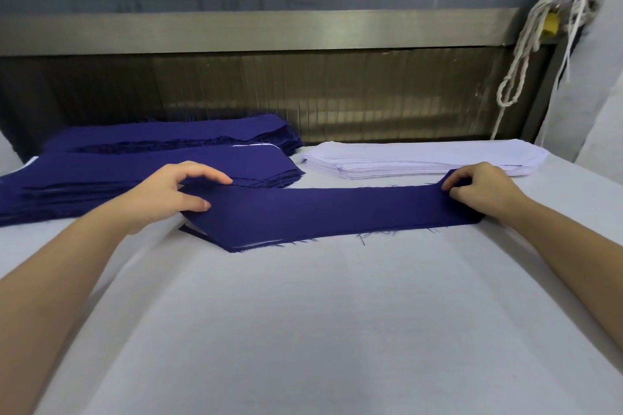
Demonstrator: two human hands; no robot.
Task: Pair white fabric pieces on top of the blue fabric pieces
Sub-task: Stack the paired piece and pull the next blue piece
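Long navy woven strip [323, 212], frayed edges, lies on the white cloth table [303, 330], left hand [168, 195] and right hand [478, 189] pinching its ends; folded white pieces [421, 158] behind, apparently stacked.

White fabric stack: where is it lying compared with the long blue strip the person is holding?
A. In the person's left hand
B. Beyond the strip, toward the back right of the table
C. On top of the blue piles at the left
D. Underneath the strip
B: the white stack lies on the table beyond the blue strip, to the right of the blue stacks.
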